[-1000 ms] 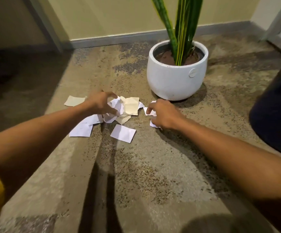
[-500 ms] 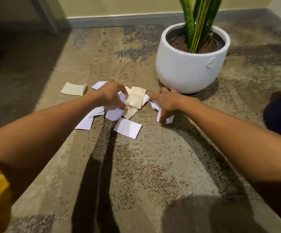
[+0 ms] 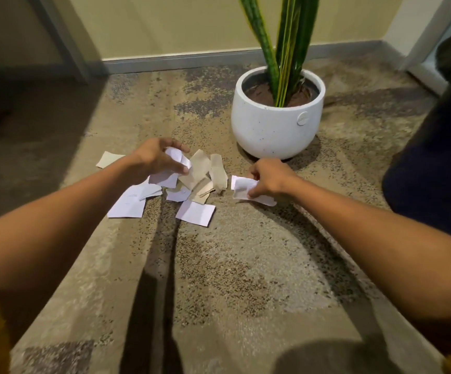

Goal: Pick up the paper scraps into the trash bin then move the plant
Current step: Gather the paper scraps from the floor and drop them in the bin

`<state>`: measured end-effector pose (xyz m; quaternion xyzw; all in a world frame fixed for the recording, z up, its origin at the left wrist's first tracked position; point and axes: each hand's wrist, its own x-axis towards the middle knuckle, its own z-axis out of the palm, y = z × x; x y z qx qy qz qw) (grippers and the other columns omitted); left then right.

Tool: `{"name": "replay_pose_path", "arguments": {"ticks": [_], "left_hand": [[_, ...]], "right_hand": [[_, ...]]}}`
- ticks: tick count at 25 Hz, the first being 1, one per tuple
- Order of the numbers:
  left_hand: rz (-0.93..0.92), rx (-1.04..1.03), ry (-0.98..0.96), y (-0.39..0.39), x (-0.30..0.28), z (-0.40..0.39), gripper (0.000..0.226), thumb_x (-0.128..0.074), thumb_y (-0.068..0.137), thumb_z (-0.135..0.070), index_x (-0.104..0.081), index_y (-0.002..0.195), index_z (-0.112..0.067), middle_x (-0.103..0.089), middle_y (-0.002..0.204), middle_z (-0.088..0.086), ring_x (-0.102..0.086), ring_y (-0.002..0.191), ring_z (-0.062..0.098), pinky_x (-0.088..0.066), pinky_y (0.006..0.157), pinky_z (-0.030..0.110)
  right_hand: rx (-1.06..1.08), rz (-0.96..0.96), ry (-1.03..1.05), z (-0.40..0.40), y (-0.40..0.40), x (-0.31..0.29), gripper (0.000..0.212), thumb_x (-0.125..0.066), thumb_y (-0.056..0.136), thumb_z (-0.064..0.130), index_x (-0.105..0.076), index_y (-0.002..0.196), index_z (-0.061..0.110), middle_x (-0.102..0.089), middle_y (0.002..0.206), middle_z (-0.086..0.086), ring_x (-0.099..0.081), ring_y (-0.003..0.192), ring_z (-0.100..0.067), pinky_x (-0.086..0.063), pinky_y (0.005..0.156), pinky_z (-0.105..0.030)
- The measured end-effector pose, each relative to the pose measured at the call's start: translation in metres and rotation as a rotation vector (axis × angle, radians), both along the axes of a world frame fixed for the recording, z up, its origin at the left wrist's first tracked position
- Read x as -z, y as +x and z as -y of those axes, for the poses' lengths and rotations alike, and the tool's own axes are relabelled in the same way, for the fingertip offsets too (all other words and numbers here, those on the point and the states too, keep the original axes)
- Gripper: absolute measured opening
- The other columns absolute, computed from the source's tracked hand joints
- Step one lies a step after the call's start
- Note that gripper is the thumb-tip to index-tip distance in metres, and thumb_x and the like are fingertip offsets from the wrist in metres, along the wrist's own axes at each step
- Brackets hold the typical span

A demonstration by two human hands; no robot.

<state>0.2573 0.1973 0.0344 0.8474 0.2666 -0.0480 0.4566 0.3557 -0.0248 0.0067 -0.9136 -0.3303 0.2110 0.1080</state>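
Several white and tan paper scraps [image 3: 195,213] lie in a loose pile on the carpet in front of me. My left hand [image 3: 155,159] is over the pile's left side, fingers closed around white scraps [image 3: 177,157]. My right hand [image 3: 268,179] is at the pile's right, pinching a white scrap [image 3: 241,188] just off the floor. One tan scrap [image 3: 108,159] lies apart at the far left. The plant [image 3: 286,49], with long green leaves, stands in a round white pot [image 3: 273,128] just behind my right hand. A dark trash bin [image 3: 440,168] stands at the right edge.
The floor is mottled beige and grey carpet [image 3: 232,265]. A yellow wall with a grey baseboard [image 3: 178,60] runs behind the pot. A dark shadowed area lies at the far left, and a pale door frame [image 3: 421,49] at the far right.
Both hands have lifted scraps off the carpet: the left has gathered white pieces into its fingers, the right has drawn a white piece to the right, away from the pile.
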Motion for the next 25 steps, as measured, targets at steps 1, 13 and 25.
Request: {"name": "replay_pose_path", "arguments": {"ticks": [1, 13, 25], "left_hand": [[0.0, -0.001, 0.004, -0.002, -0.005, 0.0, 0.042, -0.079, 0.069, -0.004, -0.065, 0.107, -0.015, -0.058, 0.092, 0.009, -0.051, 0.069, 0.021, -0.046, 0.058, 0.026], [0.149, -0.024, -0.127, 0.013, -0.113, 0.088, 0.018, -0.078, 0.072, -0.016, -0.069, 0.087, -0.009, -0.067, 0.089, 0.015, -0.061, 0.071, 0.024, -0.051, 0.07, 0.032], [0.452, 0.152, -0.207, 0.111, -0.239, 0.296, 0.051, -0.078, 0.072, -0.006, -0.058, 0.117, 0.005, -0.066, 0.106, 0.017, -0.067, 0.081, 0.024, -0.058, 0.064, 0.029]], "right_hand": [[0.007, -0.011, 0.038, 0.004, -0.001, -0.007, 0.029, -0.079, 0.071, 0.024, -0.052, 0.067, 0.017, -0.053, 0.068, -0.002, -0.049, 0.066, -0.02, -0.034, 0.061, -0.028], [0.255, 0.043, 0.529, 0.076, -0.001, -0.158, 0.043, -0.076, 0.079, 0.028, -0.067, 0.093, -0.012, -0.05, 0.076, -0.013, -0.045, 0.072, -0.022, -0.032, 0.064, -0.03], [0.854, 0.452, 0.704, 0.238, 0.059, -0.254, 0.035, -0.075, 0.077, 0.029, -0.069, 0.105, 0.01, -0.067, 0.115, -0.014, -0.064, 0.106, -0.028, -0.039, 0.073, -0.027]]}}
